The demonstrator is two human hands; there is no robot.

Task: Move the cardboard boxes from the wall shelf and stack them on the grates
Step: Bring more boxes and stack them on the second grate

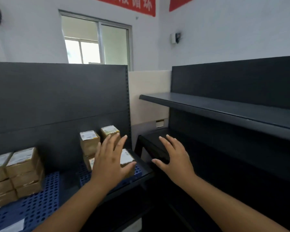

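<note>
At centre, two bare hands are seen, backs to the camera. Left hand [109,162]: fingers spread wide, nothing gripped, held over a small stack of boxes [90,142]; contact with the boxes cannot be told. Right hand [174,159]: fingers likewise splayed, empty, held before a dark lower shelf [159,148]. The small stack is set on a blue grate [138,171], with white labels on the box tops. A larger stack [22,171] is placed well to the left on a second grate [40,205], several layers high. Behind both grates a dark back panel [57,97] is fitted. An upper shelf [224,108] is mounted at right.
</note>
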